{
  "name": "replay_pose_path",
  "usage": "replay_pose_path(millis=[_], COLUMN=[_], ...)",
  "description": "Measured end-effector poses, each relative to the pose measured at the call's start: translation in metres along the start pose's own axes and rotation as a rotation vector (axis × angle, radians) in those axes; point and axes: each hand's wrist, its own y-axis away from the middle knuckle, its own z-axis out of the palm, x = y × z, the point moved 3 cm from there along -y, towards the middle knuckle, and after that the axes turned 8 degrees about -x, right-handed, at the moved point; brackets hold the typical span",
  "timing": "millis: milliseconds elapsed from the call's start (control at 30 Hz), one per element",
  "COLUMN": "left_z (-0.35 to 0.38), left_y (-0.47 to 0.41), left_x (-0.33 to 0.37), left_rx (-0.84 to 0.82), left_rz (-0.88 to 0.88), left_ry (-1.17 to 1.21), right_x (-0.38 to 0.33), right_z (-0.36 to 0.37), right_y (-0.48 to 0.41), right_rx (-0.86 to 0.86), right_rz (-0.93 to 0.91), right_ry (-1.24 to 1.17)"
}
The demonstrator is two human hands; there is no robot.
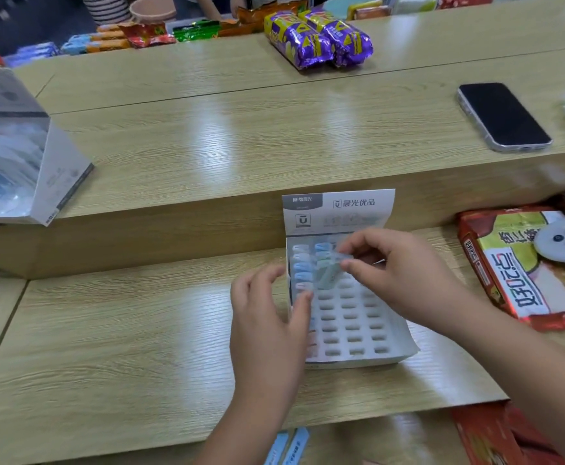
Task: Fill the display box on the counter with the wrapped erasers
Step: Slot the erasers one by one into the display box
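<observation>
Bright overhead light, glare streaks on the counter (227, 135), blurred hands, wide-angle bowing at edges

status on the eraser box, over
Right hand pinches a wrapped eraser over the display box. Left hand at its left wall, grip unclear. Most slots empty.

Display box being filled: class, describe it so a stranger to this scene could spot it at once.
Start at the lower counter, just below the step to the upper shelf. The display box lies between the left hand and the right hand, which pinches a wrapped eraser. Unlike the grey box far left, it has rows of oval slots, mostly empty.
</observation>
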Motion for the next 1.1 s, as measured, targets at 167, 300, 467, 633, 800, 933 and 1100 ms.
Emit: replay_pose_path(millis=[167, 300, 467, 633, 800, 933, 1100], left_z=[0.007, 0.008, 0.008, 0.010, 0.011, 0.013, 0.002], left_y=[0.005, 0.004, 0.003, 0.003, 0.002, 0.000, 0.003], left_x=[-0.010, -0.011, -0.012, -0.013, -0.014, -0.015, -0.019], left_rx=[-0.086, -0.104, -0.126, -0.124, -0.118, -0.126, -0.144], left_rz=[-0.096, -0.088, -0.090, -0.081, -0.077, -0.080, -0.085], left_ry=[0.065, 0.079, 0.085, 0.092, 0.103, 0.109, 0.176], right_x=[0.005, 0.005, 0.007, 0.005, -0.002, -0.008, -0.017], right_z=[0.012, 0.011, 0.011, 0.014, 0.024, 0.031, 0.014], right_y=[-0.003, -0.007, -0.008, -0.007, 0.001, 0.005, 0.016], right_rx=[0.003, 0.028, 0.056, 0.048, -0.032, -0.051, 0.056], right_rz=[-0.058, -0.083, -0.062, -0.070, -0.178, -0.234, -0.158], right_ry=[0.203, 0.294, 0.257, 0.283, 0.514, 0.697, 0.590])
